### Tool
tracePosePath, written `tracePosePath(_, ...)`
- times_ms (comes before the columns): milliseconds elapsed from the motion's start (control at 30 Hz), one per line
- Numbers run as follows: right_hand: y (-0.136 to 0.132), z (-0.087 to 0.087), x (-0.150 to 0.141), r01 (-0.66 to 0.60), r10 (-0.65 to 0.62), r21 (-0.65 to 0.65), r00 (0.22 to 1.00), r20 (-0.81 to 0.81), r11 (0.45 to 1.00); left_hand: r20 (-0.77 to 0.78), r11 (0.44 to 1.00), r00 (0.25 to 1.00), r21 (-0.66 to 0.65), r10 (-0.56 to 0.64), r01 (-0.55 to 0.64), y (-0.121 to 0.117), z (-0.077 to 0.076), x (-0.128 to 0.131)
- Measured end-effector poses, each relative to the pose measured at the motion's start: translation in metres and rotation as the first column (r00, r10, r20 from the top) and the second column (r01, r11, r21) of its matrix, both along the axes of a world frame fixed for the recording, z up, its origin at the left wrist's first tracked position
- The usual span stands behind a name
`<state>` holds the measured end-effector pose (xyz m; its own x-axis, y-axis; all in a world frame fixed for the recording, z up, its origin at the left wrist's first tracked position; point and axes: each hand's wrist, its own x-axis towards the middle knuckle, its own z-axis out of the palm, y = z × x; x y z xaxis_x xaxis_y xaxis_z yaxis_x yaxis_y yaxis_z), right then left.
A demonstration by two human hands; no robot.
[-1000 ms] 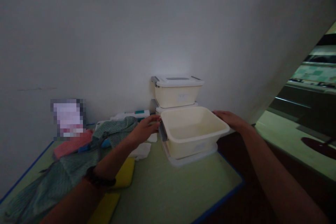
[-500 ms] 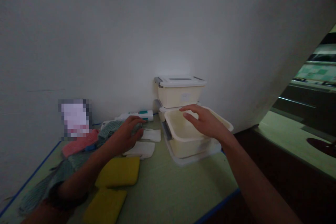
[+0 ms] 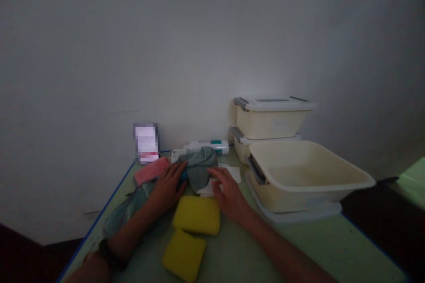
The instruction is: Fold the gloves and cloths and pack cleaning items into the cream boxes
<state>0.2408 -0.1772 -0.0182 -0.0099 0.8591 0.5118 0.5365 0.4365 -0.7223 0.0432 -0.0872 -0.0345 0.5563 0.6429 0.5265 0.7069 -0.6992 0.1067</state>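
Note:
My left hand (image 3: 169, 183) lies over the heap of cloths, fingers stretched out at the edge of a grey-green knitted cloth (image 3: 199, 166). A bit of something blue (image 3: 183, 175) shows by its fingers. My right hand (image 3: 230, 194) is at the other side of that cloth, thumb and forefinger apart, above some folded white cloths (image 3: 232, 173). A pink cloth (image 3: 151, 171) and another grey-green cloth (image 3: 124, 212) lie to the left, the latter partly behind my left forearm. Two yellow sponges (image 3: 196, 215) lie nearer me, between my arms.
An uncovered cream plastic bin (image 3: 318, 190) stands on a pale lid (image 3: 299, 216) at the right. Behind it are two stacked lidded bins (image 3: 268, 124). A white bottle (image 3: 209, 146) lies by the wall, and a blurred-out upright panel (image 3: 146, 142) leans at the left.
My right hand has moved left from over the uncovered bin to the grey-green cloth. My left hand remains by the cloths. The view has turned left, and the grey-green cloth looks more bunched up.

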Motion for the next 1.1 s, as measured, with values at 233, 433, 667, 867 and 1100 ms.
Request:
tracePosePath(233,0.004,-0.028,0.003,-0.024,0.031,-0.065,0.992,0.119,0.998,0.157,0.998,0.986,-0.033,-0.045,0.051,0.001,0.001,0.001)
tracePosePath(433,0.008,-0.026,0.006,-0.015,0.016,-0.091,1.0,0.005,0.996,0.22,0.994,0.97,0.046,-0.104,0.096,-0.002,0.004,0.0)
tracePosePath(667,0.013,-0.028,0.009,-0.01,0.0,-0.128,0.997,-0.078,0.992,0.226,0.992,0.968,-0.034,-0.112,0.123,-0.005,0.004,0.0)
tracePosePath(867,0.011,-0.025,0.009,-0.046,0.04,-0.114,0.998,-0.055,0.992,0.294,0.989,0.955,-0.147,0.037,0.007,-0.011,0.006,0.0)
tracePosePath(1100,0.01,-0.029,0.008,-0.099,0.101,-0.075,0.994,0.028,0.992,0.256,0.992,0.966,-0.13,0.033,0.001,-0.014,0.011,0.0)
